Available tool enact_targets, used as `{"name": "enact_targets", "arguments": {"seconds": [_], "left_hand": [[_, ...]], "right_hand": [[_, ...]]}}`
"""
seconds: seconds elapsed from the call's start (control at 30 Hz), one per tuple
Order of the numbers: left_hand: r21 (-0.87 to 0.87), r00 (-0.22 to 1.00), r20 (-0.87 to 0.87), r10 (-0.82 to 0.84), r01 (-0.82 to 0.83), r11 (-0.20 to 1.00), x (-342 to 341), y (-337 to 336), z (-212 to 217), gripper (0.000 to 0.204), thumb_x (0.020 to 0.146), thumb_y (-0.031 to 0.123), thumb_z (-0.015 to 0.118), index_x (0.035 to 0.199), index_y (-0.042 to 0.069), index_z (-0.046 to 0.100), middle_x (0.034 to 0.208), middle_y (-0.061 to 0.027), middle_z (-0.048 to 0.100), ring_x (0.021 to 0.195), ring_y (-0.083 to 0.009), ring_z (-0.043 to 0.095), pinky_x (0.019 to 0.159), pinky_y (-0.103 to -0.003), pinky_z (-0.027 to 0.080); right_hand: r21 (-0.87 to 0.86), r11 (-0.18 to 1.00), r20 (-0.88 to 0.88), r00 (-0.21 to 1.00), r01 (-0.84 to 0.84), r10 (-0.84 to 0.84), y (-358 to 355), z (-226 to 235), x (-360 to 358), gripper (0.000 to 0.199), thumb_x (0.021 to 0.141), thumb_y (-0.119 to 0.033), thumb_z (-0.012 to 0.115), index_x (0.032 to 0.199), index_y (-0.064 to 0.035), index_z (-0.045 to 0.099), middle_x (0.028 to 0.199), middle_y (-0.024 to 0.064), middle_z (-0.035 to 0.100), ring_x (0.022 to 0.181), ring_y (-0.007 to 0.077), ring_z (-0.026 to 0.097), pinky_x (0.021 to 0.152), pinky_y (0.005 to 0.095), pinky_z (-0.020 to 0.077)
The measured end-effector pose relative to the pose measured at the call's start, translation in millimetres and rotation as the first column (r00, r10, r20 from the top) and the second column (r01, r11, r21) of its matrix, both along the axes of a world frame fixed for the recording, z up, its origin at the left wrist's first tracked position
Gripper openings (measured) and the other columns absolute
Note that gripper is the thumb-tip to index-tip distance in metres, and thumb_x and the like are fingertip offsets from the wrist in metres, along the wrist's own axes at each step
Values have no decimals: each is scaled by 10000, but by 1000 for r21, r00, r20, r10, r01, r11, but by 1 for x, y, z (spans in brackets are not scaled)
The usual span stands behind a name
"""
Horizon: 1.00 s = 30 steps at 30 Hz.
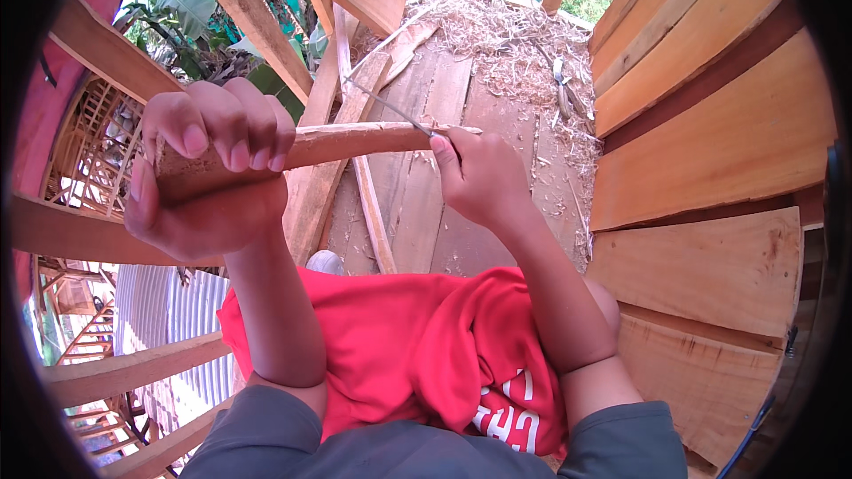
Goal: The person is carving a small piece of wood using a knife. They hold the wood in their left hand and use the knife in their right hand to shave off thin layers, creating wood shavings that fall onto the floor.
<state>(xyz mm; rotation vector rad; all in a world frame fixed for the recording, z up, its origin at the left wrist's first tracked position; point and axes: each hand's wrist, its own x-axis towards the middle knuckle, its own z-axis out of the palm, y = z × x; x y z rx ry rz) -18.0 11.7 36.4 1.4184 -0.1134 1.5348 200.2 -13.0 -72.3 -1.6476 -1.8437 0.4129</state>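
My left hand (213, 168) is wrapped round the thick near end of a wooden stick (355, 144). The stick runs to the right, and its pale, split far end reaches my right hand (486, 173). That hand is closed on a knife, its handle hidden in my fingers. The thin dark blade (388, 106) shows nearly edge-on, slanting up and left from my thumb, close to the stick's upper edge. Whether the blade touches the wood, I cannot tell. A red cloth (382, 328) with white print lies over my lap below both hands.
Curly wood shavings (524, 58) heap up on the plank floor (444, 204) ahead. Long wooden strips (374, 217) lie at the middle left. A plank wall (701, 177) stands close on the right. Wooden rails (133, 368) and corrugated metal sheet (169, 310) are at the left.
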Motion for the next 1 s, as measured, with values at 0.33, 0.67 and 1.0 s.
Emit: {"name": "enact_targets", "arguments": {"seconds": [0.33, 0.67, 1.0], "left_hand": [[-32, 996, -78, 32, -35, 999, 8, -11, 5, 273, 873, 395, 441, 848, 124, 465, 716, -39, 436, 638, -152, 384, 546, -294, 362], [-94, 996, 66, 58, -52, 994, 6, 0, 5, 400, 879, 464, 410, 921, 75, 492, 742, -95, 468, 643, -198, 422, 553, -327, 378], [-59, 999, -44, 20, -22, 998, 3, -5, 7, 298, 873, 406, 441, 904, 114, 490, 741, -51, 454, 661, -162, 401, 564, -302, 370]], "right_hand": [[-120, 986, -143, 985, -112, 94, 9, -20, 21, 360, 968, -286, 448, 901, -9, 669, 667, 217, 612, 687, 403, 626, 649, 488, 480], [-61, 975, 107, 973, 214, -207, 36, -104, 46, 386, 978, -278, 437, 775, 5, 603, 654, 204, 596, 639, 393, 594, 588, 459, 440], [-178, 984, 12, 1000, 11, -9, 36, -56, 34, 379, 971, -291, 433, 859, -9, 660, 741, 249, 621, 731, 398, 626, 664, 489, 461]]}}
